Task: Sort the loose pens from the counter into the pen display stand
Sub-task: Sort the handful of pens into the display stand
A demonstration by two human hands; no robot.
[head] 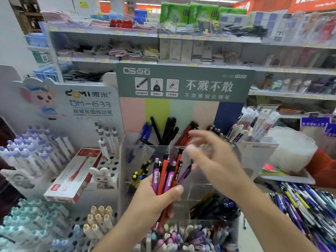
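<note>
1. The left hand (154,200) grips a bundle of click pens (166,176), purple and orange-red, with fingers and thumb curled round the lower barrels; the pens stand nearly upright, long axes leaning slightly right, clicker ends on top.
2. The right hand (214,160) hovers just right of and slightly above the bundle's tops; its fingers are spread and hold nothing; it is blurred, so exact finger positions are hard to tell.
3. One purple pen (185,172) splays out of the bundle toward the right hand; this looks the likeliest next pick, and the right hand is the nearer free hand.
4. Directly behind the bundle stands the clear pen display stand (200,190), divided into compartments; beyond the grip the back row holds blue pens (145,131), black pens (169,130) and red pens (187,135); left of the grip one compartment holds yellow-and-black pens (140,174); below and right of the grip another holds dark pens (216,204).
5. The compartment just right of the grip, under the right hand, looks nearly empty, though clear walls make this uncertain.
6. Far right of the grip, a heap of loose pens (309,211) lies on the counter, well apart from both hands.
7. Possible hindrances: the compartment dividers, and upright pens in the front tray (181,237) below the left hand.
8. Left of the grip a red-and-white pen box (72,175) leans on a neighbouring display.
</note>
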